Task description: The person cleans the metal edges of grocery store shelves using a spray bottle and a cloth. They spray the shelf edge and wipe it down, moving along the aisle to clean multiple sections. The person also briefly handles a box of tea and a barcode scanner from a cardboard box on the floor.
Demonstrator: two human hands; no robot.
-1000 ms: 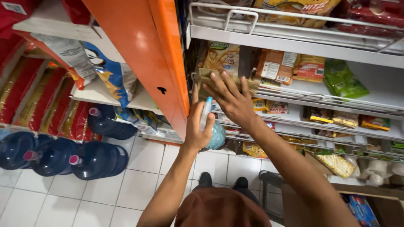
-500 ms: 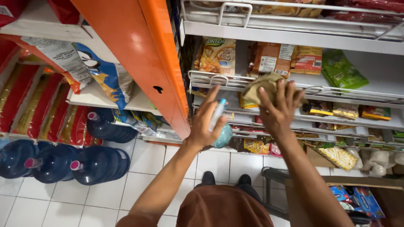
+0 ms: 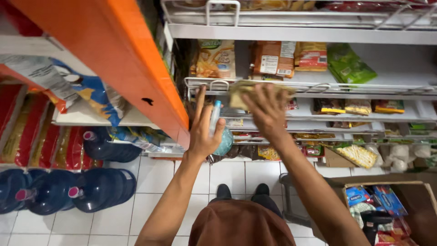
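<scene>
right hand (image 3: 268, 114) raised, fingers (image 3: 255, 98) gripping a tan packet (image 3: 243, 91).

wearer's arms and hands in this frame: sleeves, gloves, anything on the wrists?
Both forearms are bare up to the bottom edge of the picture, with no sleeves showing. The left hand and right hand wear no gloves. No watch, band or ring shows on either wrist or on the fingers. Lower down, a brown garment and dark shoes show.
</scene>
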